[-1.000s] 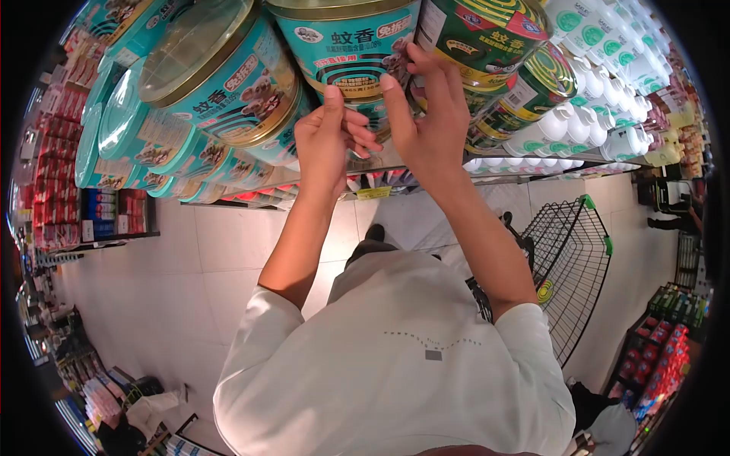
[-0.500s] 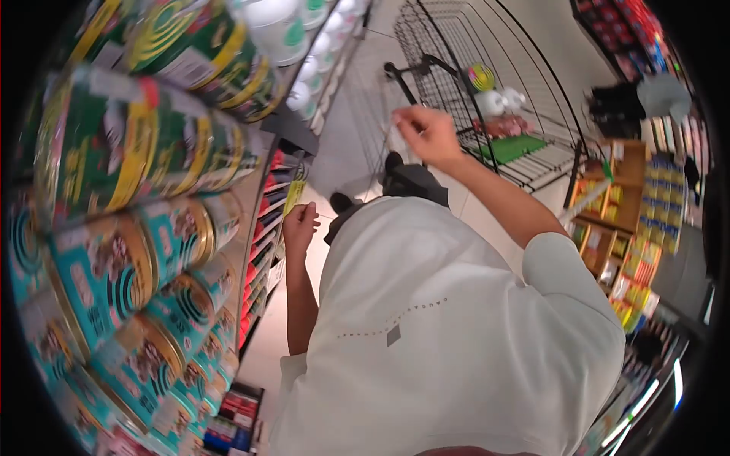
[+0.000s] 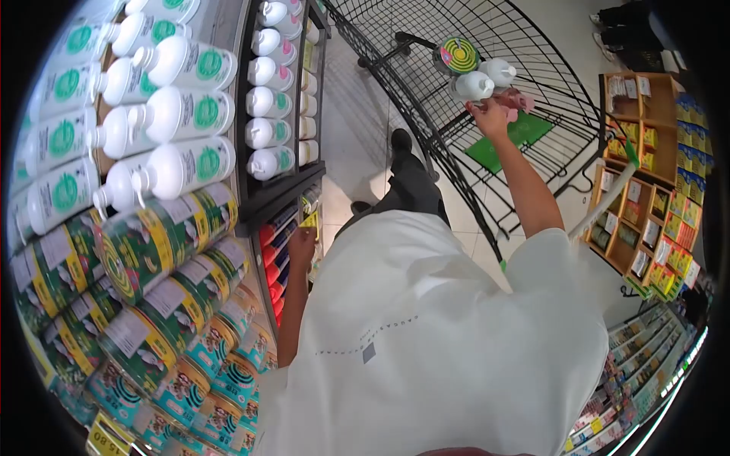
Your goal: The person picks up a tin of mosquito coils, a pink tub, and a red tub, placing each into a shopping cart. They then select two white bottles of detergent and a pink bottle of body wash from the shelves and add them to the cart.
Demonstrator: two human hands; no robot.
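Observation:
My right hand (image 3: pixel 490 118) hangs over the wire shopping cart (image 3: pixel 417 114), fingers loosely bent and apart, with nothing seen in them. Close to its fingertips lie two white bottles (image 3: pixel 475 85) and a pinkish-brown packet (image 3: pixel 513 101), partly covered by the hand. Farther along the cart is a round can with a yellow-and-green spiral lid (image 3: pixel 459 55). On the other side, my left hand (image 3: pixel 302 245) hangs low beside the shelf, near a yellow tag (image 3: pixel 310 220). Its fingers are dim and partly hidden.
White pump bottles (image 3: pixel 190 114) stand on the left shelves, above green cans (image 3: pixel 167 235) and teal cans (image 3: pixel 228 372). A wooden rack (image 3: pixel 635 171) with packets stands at right. Another person's legs (image 3: pixel 623 26) show at the upper right. My feet are on a tiled floor.
The view has moved along the aisle, bringing the white pump bottles into sight at left. My right hand has swung rightward over the cart; my left hand has dropped lower beside the shelf.

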